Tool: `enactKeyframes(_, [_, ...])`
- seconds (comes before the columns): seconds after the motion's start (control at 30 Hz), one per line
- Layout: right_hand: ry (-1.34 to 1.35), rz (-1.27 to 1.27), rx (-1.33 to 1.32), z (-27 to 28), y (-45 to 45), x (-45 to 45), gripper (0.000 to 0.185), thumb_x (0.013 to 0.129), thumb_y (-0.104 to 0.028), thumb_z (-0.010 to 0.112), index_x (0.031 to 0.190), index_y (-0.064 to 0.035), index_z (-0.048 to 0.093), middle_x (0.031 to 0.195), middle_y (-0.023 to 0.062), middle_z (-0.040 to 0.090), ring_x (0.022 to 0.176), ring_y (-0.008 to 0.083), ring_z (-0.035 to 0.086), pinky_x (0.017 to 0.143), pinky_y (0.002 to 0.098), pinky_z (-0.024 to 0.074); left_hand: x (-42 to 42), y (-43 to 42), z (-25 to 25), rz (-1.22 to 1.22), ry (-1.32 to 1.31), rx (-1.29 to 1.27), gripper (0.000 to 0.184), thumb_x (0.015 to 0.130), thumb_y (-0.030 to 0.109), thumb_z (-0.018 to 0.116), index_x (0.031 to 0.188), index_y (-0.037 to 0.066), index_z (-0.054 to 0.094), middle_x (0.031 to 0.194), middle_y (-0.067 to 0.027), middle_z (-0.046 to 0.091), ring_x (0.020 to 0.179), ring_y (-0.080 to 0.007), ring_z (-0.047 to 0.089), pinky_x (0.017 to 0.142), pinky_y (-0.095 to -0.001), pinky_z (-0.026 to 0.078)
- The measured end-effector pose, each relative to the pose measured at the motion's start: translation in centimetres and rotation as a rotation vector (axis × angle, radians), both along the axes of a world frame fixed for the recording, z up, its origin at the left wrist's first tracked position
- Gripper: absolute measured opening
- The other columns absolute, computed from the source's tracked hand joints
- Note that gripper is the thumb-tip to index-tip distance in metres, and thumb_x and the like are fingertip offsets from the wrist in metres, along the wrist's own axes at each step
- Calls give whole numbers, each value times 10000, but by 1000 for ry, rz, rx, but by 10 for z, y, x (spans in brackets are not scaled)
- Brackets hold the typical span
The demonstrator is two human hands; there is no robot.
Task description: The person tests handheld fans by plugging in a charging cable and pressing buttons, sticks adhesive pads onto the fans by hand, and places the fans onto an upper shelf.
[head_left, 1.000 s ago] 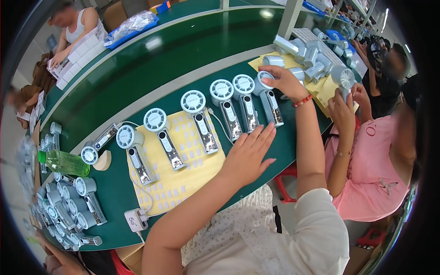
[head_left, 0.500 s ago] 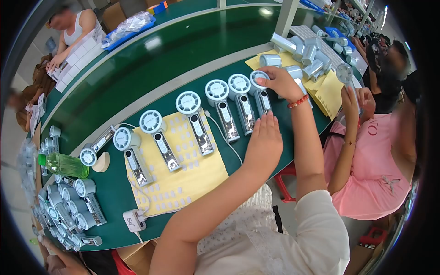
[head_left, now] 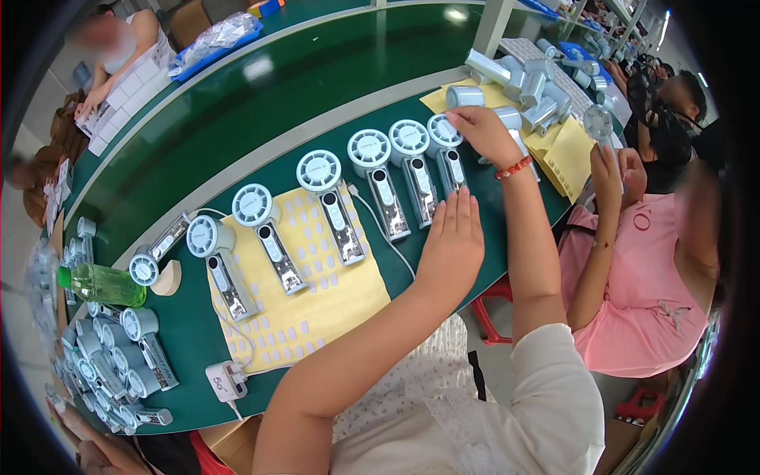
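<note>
A row of pale blue handheld fans with shiny silver handles lies on the green table. My right hand [head_left: 487, 136], with a red beaded bracelet at its wrist, pinches the rim of the head of the rightmost handheld fan [head_left: 444, 133]. Over the lower end of that fan's handle lies my left hand [head_left: 453, 244], its fingers stretched out and close together, hiding the handle's end. Directly to the left is another handheld fan [head_left: 409, 138]. A yellow sheet [head_left: 356, 305] with rows of small pale stickers lies under some fans farther left.
Fans lie piled [head_left: 119, 356] at the left, near a green bottle [head_left: 101, 283]. A white charger [head_left: 226, 381] with cables sits at the front edge. Pale blue housings [head_left: 534, 89] are heaped at the right. A person in pink [head_left: 633, 293] holds a fan alongside.
My right thumb and fingers have shifted from across the fan's head to its upper right rim. My left hand stays at the handle. The whole view has shifted slightly.
</note>
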State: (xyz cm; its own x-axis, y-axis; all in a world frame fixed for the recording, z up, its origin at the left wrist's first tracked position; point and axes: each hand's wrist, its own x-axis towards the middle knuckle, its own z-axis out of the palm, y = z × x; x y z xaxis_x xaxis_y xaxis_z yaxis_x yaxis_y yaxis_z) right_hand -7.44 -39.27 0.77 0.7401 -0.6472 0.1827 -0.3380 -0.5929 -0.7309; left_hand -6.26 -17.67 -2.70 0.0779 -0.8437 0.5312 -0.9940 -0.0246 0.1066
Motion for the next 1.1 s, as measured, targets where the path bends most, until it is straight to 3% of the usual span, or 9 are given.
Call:
enactKeyframes(0.07, [-52,-28,-51,-6,-1,3,284,892,-219,570,958,47,645,759,64,648,664,101,542,608,255,433,0,0,1,7,-2,3,461,791,86,492,1210,-105,475,1295,-248,464,1200,-311,480,1031,-386,351])
enactKeyframes(0.17, [-46,-93,-58,-6,0,6,338,858,-286,601,928,40,659,766,152,662,689,204,613,653,302,466,0,0,0,2,-3,-1,460,791,84,491,1211,-105,475,1293,-248,465,1197,-312,483,1028,-386,354])
enactKeyframes(0.37, [12,-154,-65,-3,5,8,366,871,-310,586,933,44,650,774,160,657,695,201,609,648,313,460,1,-1,-1,-11,19,-11,462,794,87,491,1213,-108,470,1292,-252,463,1196,-319,483,1025,-393,356])
enactKeyframes(0.57, [-138,-7,46,-13,6,2,347,892,-275,558,1007,45,627,866,151,667,794,187,622,710,302,469,2,1,-1,-26,31,-21,463,795,79,484,1219,-107,464,1293,-257,461,1191,-316,487,1030,-393,348])
enactKeyframes(0.77, [-5,-98,-43,-4,6,4,332,881,-268,574,993,36,645,863,148,674,796,202,632,720,303,473,1,0,-3,-14,18,-22,470,798,79,481,1228,-108,453,1298,-254,457,1194,-313,485,1032,-390,344])
enactKeyframes(1.1, [-21,-67,-39,-5,6,2,347,885,-283,563,1004,33,641,868,148,674,795,204,631,721,304,470,1,1,-5,-15,28,-2,494,794,87,488,1245,-108,434,1320,-249,432,1223,-315,452,1051,-399,315])
